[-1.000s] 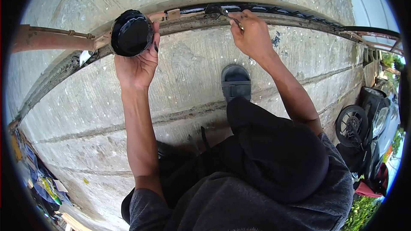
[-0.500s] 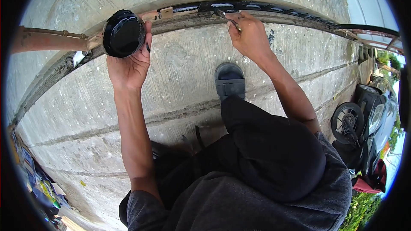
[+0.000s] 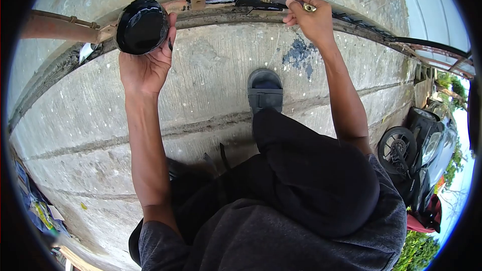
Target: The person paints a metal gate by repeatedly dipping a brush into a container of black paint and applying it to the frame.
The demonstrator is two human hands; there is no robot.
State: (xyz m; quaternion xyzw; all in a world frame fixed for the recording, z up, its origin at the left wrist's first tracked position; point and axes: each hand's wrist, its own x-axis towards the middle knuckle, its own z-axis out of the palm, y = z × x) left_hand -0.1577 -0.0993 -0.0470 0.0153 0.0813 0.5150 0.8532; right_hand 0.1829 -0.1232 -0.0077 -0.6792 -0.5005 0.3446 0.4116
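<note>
At the far left, by the pavement edge, a reddish metal post [image 3: 63, 26] is seen, with a small white object [image 3: 87, 51] lying just below it. Next to the post, a tub [image 3: 142, 26] of glossy black paint is held in the left hand [image 3: 144, 73], whose fingers are curved part-open around its side and base; some black is smeared on a fingertip. The tub is best kept upright and near the brush, so that drips are caught.

To the right of the tub, a low metal rail [image 3: 216, 0] is seen, partly coated in black, with pale stretches showing. Below it, on the concrete [image 3: 206, 90], a sandalled foot [image 3: 265, 95] is planted. At the rail, the handle of a paintbrush [image 3: 277, 0] is gripped between the nearly closed thumb and fingers of the right hand [image 3: 315, 21]. The dark bristles are at the rail; how firmly they are pressed cannot be told. Light, even strokes along its length would be advised, with excess paint wiped off on the tub's rim, since dark splashes [image 3: 299, 55] are seen on the concrete beneath the hand. At the far right, a motorbike [image 3: 399, 149] is parked.
</note>
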